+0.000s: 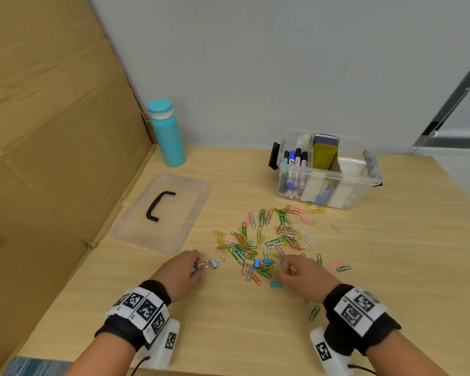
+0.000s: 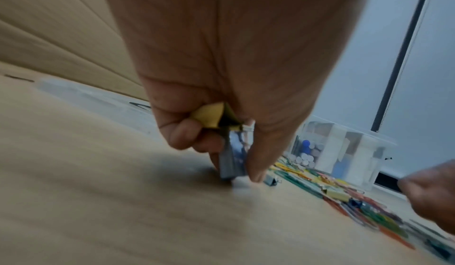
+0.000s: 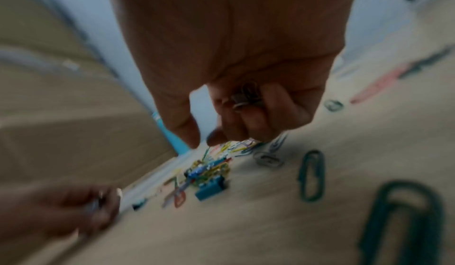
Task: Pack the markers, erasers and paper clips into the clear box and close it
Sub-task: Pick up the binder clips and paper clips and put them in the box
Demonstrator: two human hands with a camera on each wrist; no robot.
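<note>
A heap of coloured paper clips (image 1: 272, 240) and small binder clips (image 1: 261, 263) lies mid-table. The clear box (image 1: 329, 183) stands at the back right, without its lid, holding markers (image 1: 293, 164) and erasers (image 1: 324, 154). My left hand (image 1: 185, 270) is at the heap's left edge and holds binder clips: a yellow one (image 2: 209, 116) tucked in the curled fingers, a bluish one (image 2: 234, 156) pinched against the table. My right hand (image 1: 301, 272) is at the heap's near right side, with a small metal clip (image 3: 242, 98) in its curled fingers. A blue binder clip (image 1: 215, 263) lies just beyond the left fingers.
The clear lid (image 1: 163, 210) with a black handle lies flat at the left. A teal bottle (image 1: 166, 132) stands behind it near a cardboard wall (image 1: 52, 131). Stray clips (image 1: 314, 312) lie near my right wrist. A teal binder clip (image 1: 275, 284) sits by the right hand.
</note>
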